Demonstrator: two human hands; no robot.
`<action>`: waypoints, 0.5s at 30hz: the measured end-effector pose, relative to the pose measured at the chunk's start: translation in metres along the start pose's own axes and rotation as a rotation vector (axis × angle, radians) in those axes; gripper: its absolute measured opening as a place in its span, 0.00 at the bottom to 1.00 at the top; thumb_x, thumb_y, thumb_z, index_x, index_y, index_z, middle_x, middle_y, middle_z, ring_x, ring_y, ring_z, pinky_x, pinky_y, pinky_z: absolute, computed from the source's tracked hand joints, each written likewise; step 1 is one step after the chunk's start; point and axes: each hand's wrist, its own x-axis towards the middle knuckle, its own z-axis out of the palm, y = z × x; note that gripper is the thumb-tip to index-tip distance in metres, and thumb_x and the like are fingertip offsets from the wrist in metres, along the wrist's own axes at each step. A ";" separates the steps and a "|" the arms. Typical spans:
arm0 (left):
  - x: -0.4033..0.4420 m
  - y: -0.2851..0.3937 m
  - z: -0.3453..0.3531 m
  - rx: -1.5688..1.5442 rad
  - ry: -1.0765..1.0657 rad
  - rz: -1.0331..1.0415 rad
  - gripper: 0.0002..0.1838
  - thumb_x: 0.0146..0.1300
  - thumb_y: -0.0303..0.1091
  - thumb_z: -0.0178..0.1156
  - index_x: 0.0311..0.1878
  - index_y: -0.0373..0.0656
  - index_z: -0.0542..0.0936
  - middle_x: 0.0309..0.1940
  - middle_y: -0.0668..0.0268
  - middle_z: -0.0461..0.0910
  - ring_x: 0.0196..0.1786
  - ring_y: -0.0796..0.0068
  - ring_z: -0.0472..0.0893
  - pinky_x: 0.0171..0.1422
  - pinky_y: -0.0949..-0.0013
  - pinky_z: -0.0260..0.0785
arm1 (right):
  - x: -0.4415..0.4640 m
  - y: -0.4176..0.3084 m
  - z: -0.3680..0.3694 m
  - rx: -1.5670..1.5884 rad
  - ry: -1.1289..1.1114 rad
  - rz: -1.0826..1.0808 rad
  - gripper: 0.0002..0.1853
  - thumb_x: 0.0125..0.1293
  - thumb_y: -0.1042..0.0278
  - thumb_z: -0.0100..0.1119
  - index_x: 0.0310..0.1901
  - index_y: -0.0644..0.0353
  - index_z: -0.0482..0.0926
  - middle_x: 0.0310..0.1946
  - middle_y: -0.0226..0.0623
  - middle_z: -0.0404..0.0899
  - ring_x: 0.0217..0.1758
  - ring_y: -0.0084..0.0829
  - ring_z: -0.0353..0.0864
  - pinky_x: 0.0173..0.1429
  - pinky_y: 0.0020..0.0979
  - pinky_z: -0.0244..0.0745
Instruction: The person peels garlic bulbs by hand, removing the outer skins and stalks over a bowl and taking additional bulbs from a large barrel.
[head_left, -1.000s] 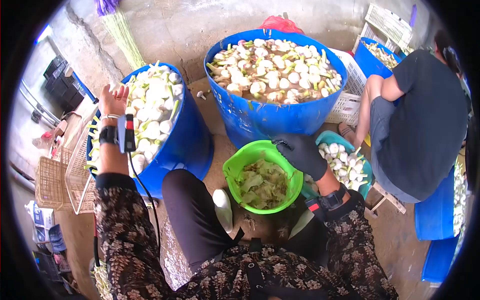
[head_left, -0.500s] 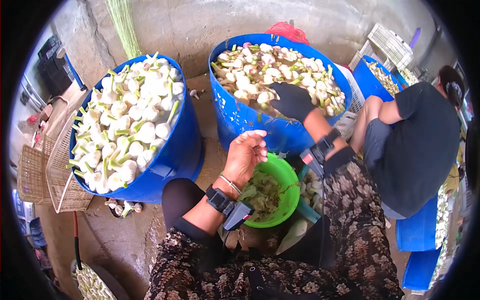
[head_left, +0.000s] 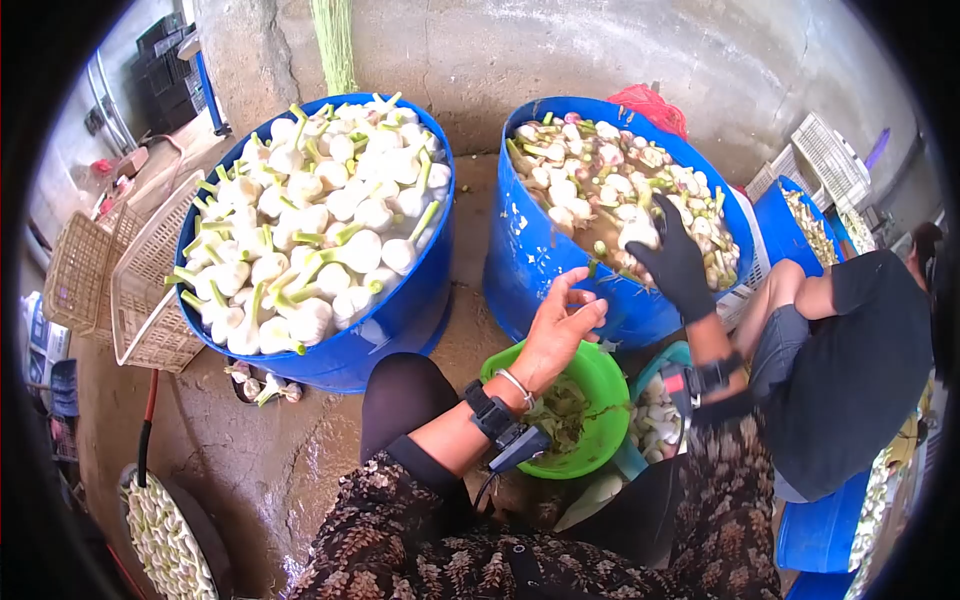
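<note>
My right hand (head_left: 678, 262), in a black glove, is over the near part of a blue tub (head_left: 540, 250) of garlic in murky water. Between its thumb and fingers it grips a pale garlic bulb (head_left: 638, 232). My bare left hand (head_left: 562, 330) hangs above a green basin (head_left: 600, 440), holding nothing, its fingers apart and slightly curled. Peeled-off leaves and skins (head_left: 562, 415) lie in the basin. A second blue tub (head_left: 400, 335) to the left is heaped with clean white garlic bulbs (head_left: 310, 220) with green stems.
A teal container (head_left: 632, 458) with garlic stands right of the basin. On the right crouches a person in a dark shirt (head_left: 850, 380), near more blue tubs (head_left: 815, 535). Wicker baskets (head_left: 150, 280) stand at the left, and a round container of garlic (head_left: 165, 540) is at the lower left.
My right hand has risen from the water and now has a garlic bulb in its grip. My left hand's fingers have spread a little. The view has turned leftward.
</note>
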 end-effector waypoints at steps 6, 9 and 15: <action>-0.018 -0.015 0.028 -0.183 -0.110 -0.062 0.32 0.64 0.33 0.62 0.68 0.41 0.60 0.52 0.69 0.74 0.53 0.75 0.75 0.56 0.67 0.71 | -0.119 -0.043 0.018 -0.145 0.074 -0.247 0.43 0.48 0.66 0.69 0.68 0.54 0.62 0.50 0.49 0.77 0.54 0.47 0.76 0.54 0.43 0.73; -0.024 -0.035 0.026 -0.219 -0.166 0.004 0.30 0.63 0.28 0.62 0.65 0.41 0.62 0.48 0.68 0.75 0.46 0.76 0.77 0.52 0.70 0.73 | -0.143 -0.028 0.020 0.066 0.052 -0.239 0.41 0.51 0.69 0.67 0.68 0.60 0.60 0.59 0.53 0.70 0.60 0.52 0.71 0.63 0.43 0.68; -0.017 -0.045 0.018 0.262 -0.160 0.218 0.33 0.59 0.33 0.68 0.64 0.42 0.62 0.53 0.65 0.72 0.53 0.74 0.74 0.57 0.67 0.70 | -0.159 -0.009 -0.018 0.442 -0.084 0.087 0.21 0.67 0.73 0.56 0.61 0.60 0.71 0.37 0.37 0.79 0.34 0.24 0.76 0.39 0.28 0.73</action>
